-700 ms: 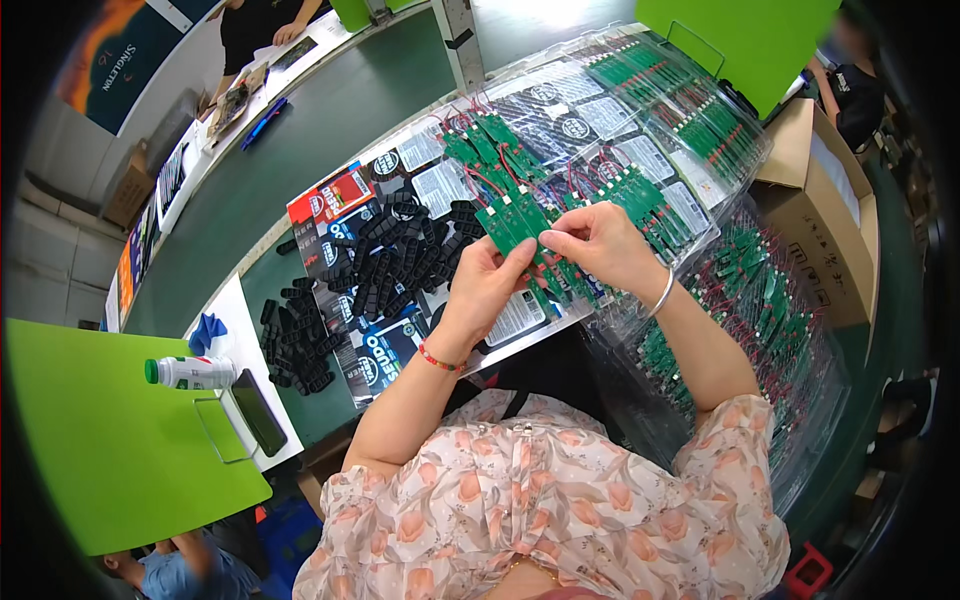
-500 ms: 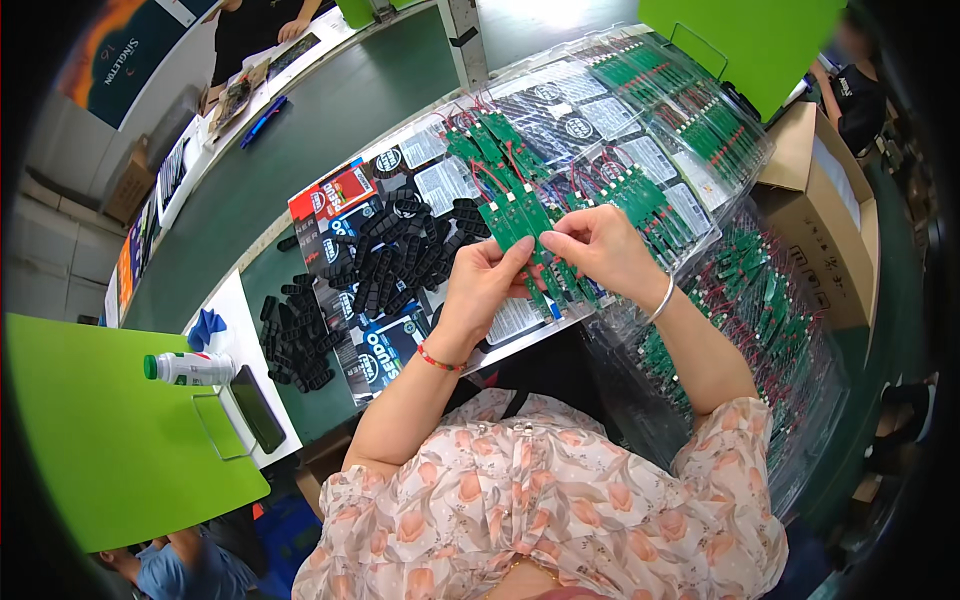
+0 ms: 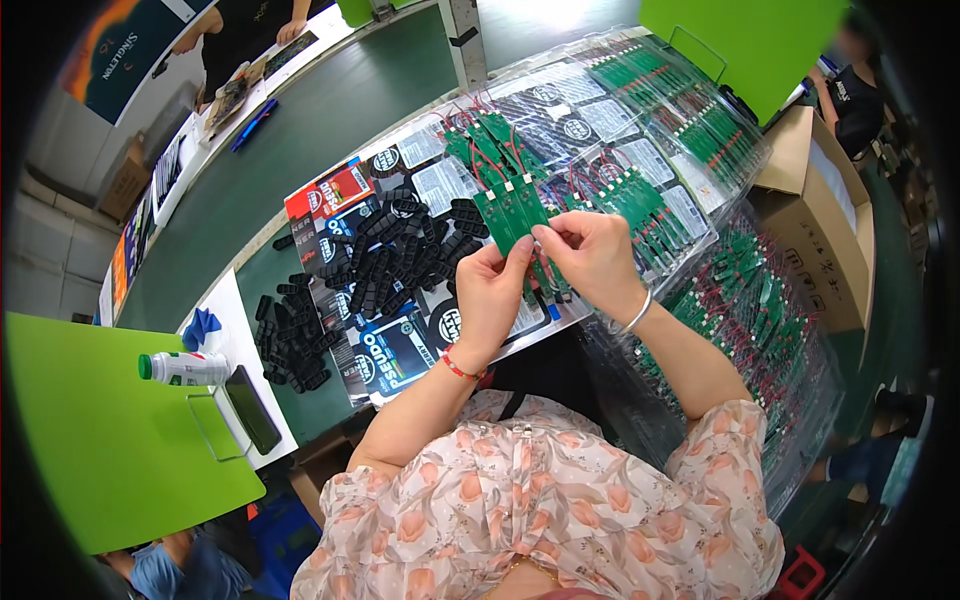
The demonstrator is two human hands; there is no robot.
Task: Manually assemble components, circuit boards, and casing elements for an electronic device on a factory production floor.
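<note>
A green circuit board panel (image 3: 512,208) with red wires and white connectors is held over the near edge of the printed sheets. My left hand (image 3: 490,298) pinches its lower left side between thumb and fingers. Thumb and forefinger of my right hand (image 3: 594,258) close on its right side, close beside the left thumb. Just beyond lie more wired green boards (image 3: 487,135). Left of my hands, many black plastic pieces (image 3: 385,250) are heaped on the sheets, with a second heap (image 3: 292,330) on the green table. My fingers hide the panel's lower part.
Clear plastic trays of green boards (image 3: 640,205) stand to the right, above a large bag of wired boards (image 3: 750,320). An open cardboard box (image 3: 820,230) is at far right. On the left are a white bottle (image 3: 190,369), a dark phone (image 3: 252,410) and a green panel (image 3: 110,440).
My right hand has shifted slightly left and down, nearer the left thumb. Both hands still grip the board panel. A person at the far left leans further into view.
</note>
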